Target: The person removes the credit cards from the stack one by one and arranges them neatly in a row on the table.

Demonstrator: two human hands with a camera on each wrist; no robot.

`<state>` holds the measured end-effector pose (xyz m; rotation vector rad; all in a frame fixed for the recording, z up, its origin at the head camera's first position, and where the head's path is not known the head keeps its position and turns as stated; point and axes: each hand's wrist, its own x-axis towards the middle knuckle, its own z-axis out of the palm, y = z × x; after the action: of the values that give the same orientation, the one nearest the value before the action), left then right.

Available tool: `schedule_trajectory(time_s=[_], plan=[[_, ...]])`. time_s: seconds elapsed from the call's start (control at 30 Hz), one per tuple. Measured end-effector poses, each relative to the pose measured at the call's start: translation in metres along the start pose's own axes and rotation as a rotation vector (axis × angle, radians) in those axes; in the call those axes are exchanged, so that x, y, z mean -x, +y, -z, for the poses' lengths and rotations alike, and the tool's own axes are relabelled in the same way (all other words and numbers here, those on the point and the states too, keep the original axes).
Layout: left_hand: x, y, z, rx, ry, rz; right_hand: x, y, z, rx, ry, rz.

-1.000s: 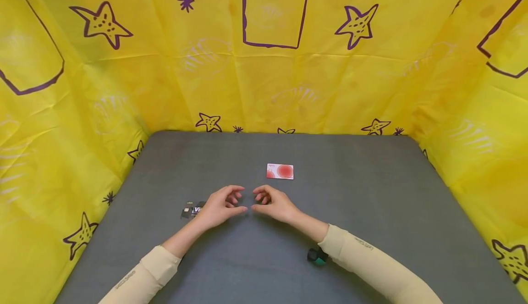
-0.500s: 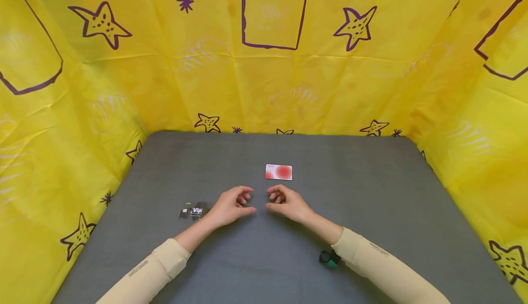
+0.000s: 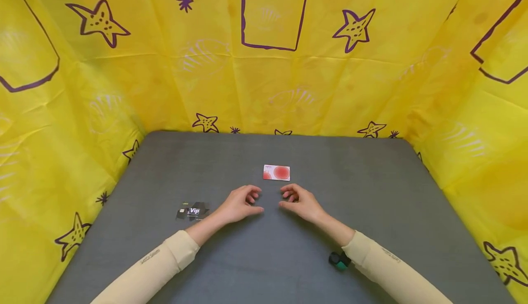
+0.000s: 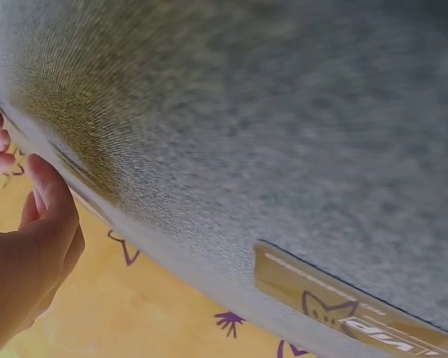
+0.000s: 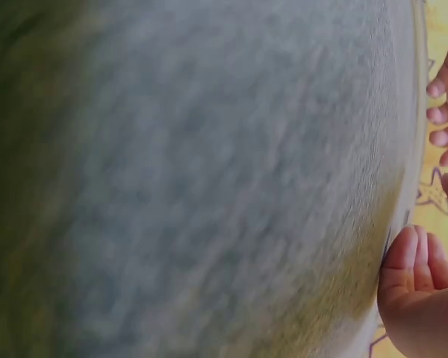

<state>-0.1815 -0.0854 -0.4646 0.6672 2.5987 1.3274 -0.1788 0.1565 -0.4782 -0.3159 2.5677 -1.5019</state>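
Both hands hang over the middle of the grey table, fingers loosely bent and holding nothing. My left hand is on the left, with its thumb and fingertips pointing right. Facing it across a gap is my right hand. A white card with red circles lies flat just beyond the gap, nearest to both sets of fingertips. To the left of my left wrist, a black card printed "Vip" lies on the tabletop; the left wrist view shows this glossy card at lower right.
A small black and green device sits at the right sleeve's cuff. The grey table has yellow cloth with purple starfish drawings standing along its back and both sides.
Both hands have drifted right, the right one farther, so the gap between them has widened. The black card, partly covered before by the left hand, now shows more fully.
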Motion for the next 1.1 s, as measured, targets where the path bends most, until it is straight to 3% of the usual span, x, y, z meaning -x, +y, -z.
schedule_trajectory(time_s=[0.87, 1.1], plan=[[-0.042, -0.003, -0.005, -0.027, 0.117, 0.077, -0.025, 0.014, 0.024, 0.073, 0.097, -0.011], [-0.053, -0.006, -0.003, -0.036, 0.116, 0.121, -0.036, 0.015, 0.026, 0.109, 0.113, -0.010]])
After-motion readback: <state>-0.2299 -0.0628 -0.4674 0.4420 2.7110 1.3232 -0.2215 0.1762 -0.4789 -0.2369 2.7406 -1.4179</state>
